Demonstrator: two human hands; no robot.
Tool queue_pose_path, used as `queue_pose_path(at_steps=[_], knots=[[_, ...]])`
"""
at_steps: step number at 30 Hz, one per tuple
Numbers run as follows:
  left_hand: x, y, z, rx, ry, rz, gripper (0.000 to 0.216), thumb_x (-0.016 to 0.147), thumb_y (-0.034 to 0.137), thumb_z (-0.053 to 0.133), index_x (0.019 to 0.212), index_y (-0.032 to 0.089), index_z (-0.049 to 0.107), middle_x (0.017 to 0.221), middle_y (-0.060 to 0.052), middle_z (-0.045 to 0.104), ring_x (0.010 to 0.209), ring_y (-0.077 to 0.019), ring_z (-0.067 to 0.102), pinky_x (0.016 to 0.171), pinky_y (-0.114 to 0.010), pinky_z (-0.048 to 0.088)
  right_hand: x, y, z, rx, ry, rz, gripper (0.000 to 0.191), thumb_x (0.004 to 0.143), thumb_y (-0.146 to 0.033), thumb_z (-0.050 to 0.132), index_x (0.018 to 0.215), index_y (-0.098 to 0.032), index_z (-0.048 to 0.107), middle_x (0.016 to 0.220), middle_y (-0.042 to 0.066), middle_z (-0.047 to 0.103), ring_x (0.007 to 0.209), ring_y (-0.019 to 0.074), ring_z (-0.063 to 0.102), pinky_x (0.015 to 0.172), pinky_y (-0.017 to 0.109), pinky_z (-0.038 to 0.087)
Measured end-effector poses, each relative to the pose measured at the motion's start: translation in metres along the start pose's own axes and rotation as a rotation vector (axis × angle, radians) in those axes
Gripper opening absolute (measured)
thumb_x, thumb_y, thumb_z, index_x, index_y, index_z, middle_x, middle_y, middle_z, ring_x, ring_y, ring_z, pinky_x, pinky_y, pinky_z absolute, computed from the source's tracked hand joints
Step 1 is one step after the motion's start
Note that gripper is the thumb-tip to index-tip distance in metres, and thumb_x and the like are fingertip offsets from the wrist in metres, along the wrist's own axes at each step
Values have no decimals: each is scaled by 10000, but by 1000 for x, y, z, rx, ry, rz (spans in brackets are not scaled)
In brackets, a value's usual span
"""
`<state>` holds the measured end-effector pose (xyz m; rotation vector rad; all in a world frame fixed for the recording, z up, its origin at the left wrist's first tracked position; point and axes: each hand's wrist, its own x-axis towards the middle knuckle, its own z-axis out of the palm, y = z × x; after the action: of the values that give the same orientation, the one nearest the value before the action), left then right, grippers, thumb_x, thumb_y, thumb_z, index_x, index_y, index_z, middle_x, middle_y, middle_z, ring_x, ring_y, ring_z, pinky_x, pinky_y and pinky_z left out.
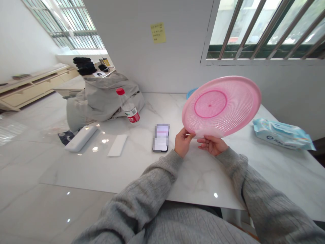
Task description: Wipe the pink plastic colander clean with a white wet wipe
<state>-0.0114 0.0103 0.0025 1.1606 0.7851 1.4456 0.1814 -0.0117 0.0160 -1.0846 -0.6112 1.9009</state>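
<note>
1. Above the near edge of the white marble table (76, 169), a pink plastic strainer (221, 105) is held up off the surface, tilted so its meshed underside and darker centre ring face the camera.
2. Left hand (183, 141): fingers curled, thumb and fingers pinching the strainer's lower rim from the left side.
3. Right hand (212, 144): fingers lightly bent, tips closed on the same lower rim just beside the left hand (the two hands are near each other but not touching).
4. Step in hand, as I judge it: the strainer is lifted and being looked over or turned, carried by its rim alone; nothing lies in it.
5. Around it: a phone (161, 137) lies flat on the table just left of the left hand; a water bottle (128, 109) with a red cap stands farther left, in front of a heaped grey jacket (101, 98); a pack of wet wipes (283, 134) lies to the right, well apart from the hands. A bit of a blue rim (191, 92) shows behind the strainer; I cannot tell what it belongs to.
6. Any further handling calls for care with grip: both holds sit on one short stretch of rim, so the wide far side hangs unsupported and could tip.
</note>
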Motion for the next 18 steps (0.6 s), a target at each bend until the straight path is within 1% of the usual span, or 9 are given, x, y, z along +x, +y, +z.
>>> queue_pose_path(at_steps=[3,6,9,11,12,15,18], knots=[[2,0,-4,54,-17,-26,450,780,587,905,932,183,777,886,-44,752,871,-208,692,843,-351,567,1,-1,-1,-29,-14,-44,218,964,-195,625,811,-208,779,900,81,870,679,190,806,797,336,702],[6,6,-9,124,-20,-14,414,824,567,877,932,180,776,901,-50,754,880,-201,697,841,-344,569,3,-3,-4,-62,-19,-110,140,914,-251,701,819,-209,795,915,82,871,703,208,821,770,332,699],[12,15,-14,107,79,62,373,860,534,858,957,190,749,929,-42,734,896,-179,679,816,-311,567,6,-6,-11,-101,8,-177,116,847,-311,779,816,-205,815,918,90,871,712,223,825,767,336,698],[15,19,-17,80,148,95,363,852,513,870,953,194,729,902,-29,715,855,-161,660,779,-292,558,7,-8,-17,-145,21,-198,143,813,-338,812,822,-196,829,923,101,870,719,237,827,785,354,700],[16,20,-18,69,161,97,365,845,509,877,937,194,718,867,-19,704,816,-152,649,758,-289,552,7,-9,-19,-162,26,-203,156,802,-346,822,824,-192,833,922,106,869,719,244,827,791,365,702],[15,18,-17,30,133,77,386,836,522,885,889,195,686,777,6,674,709,-131,622,720,-291,535,7,-9,-22,-162,42,-205,156,787,-341,826,815,-188,830,902,113,866,700,251,820,783,383,705],[10,11,-11,-12,74,56,416,823,550,893,871,195,680,768,10,675,698,-130,626,720,-297,531,6,-6,-19,-117,38,-165,124,815,-315,788,779,-198,809,891,109,866,687,242,816,762,372,704]])
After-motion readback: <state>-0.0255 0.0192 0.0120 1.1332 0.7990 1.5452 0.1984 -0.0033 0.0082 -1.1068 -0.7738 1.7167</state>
